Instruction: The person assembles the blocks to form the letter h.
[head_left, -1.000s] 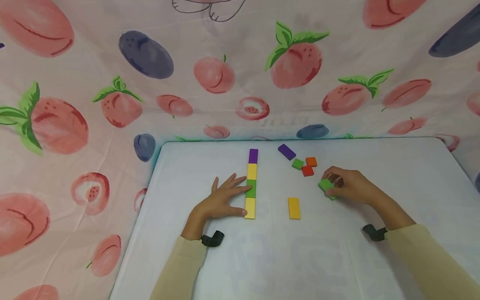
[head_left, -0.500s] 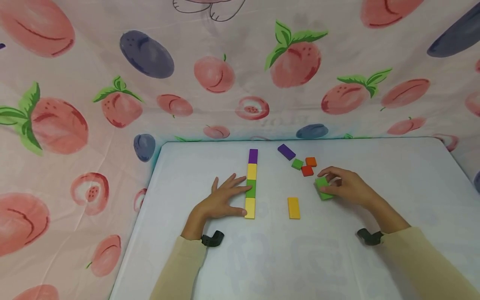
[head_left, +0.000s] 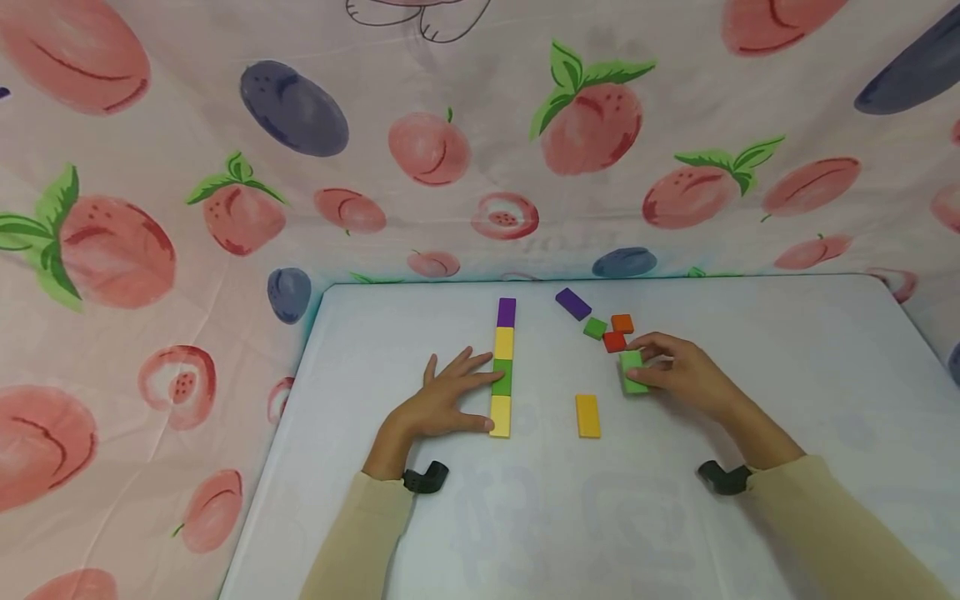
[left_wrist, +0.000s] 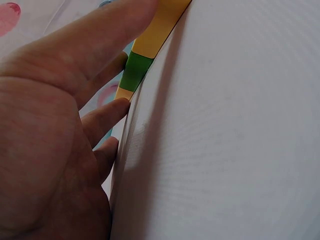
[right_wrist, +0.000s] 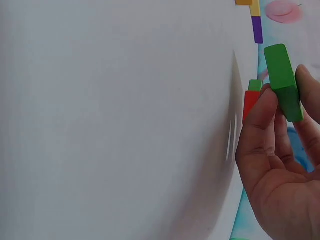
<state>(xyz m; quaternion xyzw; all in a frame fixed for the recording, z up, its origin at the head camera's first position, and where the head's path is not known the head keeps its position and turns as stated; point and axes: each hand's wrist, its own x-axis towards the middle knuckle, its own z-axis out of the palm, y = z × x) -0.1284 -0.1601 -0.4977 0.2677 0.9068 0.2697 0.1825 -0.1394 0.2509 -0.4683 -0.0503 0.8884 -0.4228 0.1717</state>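
Observation:
A straight row of blocks lies on the table: a purple block [head_left: 506, 312] at the far end, a yellow block [head_left: 504, 342], a green block [head_left: 503, 383] and a nearer yellow block [head_left: 500, 414]. My left hand [head_left: 442, 404] rests along its left side with fingers spread. One fingertip touches the row's green block and the thumb touches the nearer yellow one. To the right, my right hand [head_left: 686, 375] pinches a separate green block [right_wrist: 281, 70] between thumb and fingers, held above the table in the right wrist view.
Between the row and my right hand lies an orange-yellow block [head_left: 588, 416]. Farther back are a loose purple block [head_left: 573, 304], a small green block [head_left: 595, 328], an orange block [head_left: 622, 323] and a red block [head_left: 614, 342]. A fruit-print cloth [head_left: 427, 200] rises behind the white table [head_left: 570, 525].
My right hand has moved left with the green block, which has turned from slanted to nearly parallel with the row. My left hand and the row have stayed still.

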